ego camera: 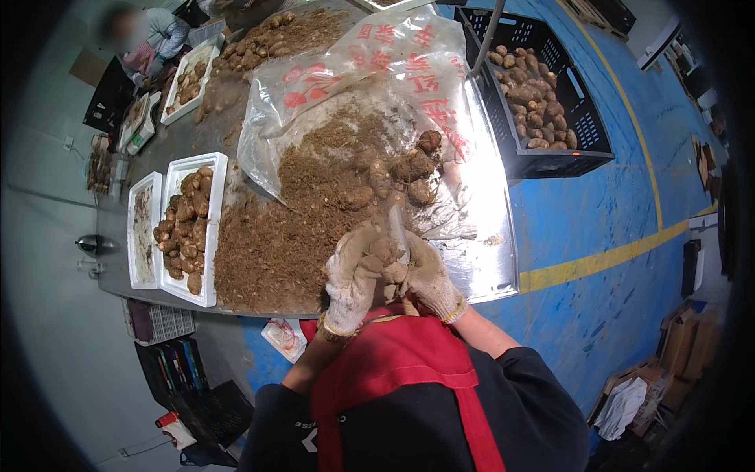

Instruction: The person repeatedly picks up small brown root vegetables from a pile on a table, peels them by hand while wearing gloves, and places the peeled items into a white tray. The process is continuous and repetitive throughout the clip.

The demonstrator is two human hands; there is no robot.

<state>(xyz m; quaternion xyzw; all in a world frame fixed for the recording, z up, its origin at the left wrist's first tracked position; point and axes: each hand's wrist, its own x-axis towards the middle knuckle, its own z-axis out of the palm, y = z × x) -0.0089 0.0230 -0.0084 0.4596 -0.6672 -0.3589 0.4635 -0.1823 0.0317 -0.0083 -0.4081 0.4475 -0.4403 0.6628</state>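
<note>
My left hand (355,271), in a soiled knitted work glove, is closed around a brown taro-like tuber (383,249) at the table's near edge. Beside it my right hand (430,274), gloved the same way, grips a knife whose pale blade (399,230) points away from me along the tuber. Pale lumps, perhaps more tubers or cut pieces, show between the palms; the knife's handle is hidden. Just beyond my hands several hairy tubers (413,166) lie on a clear plastic sack (348,76) with red printing. Brown fibrous scraps (277,253) spread to the left.
White foam trays (219,236) stand at the left, one heaped with tubers. A black plastic crate (566,156) of tubers is beyond the metal table's right edge (514,236). More tubers (248,56) lie at the far end, where another person (165,35) is by a tray and a scale.
</note>
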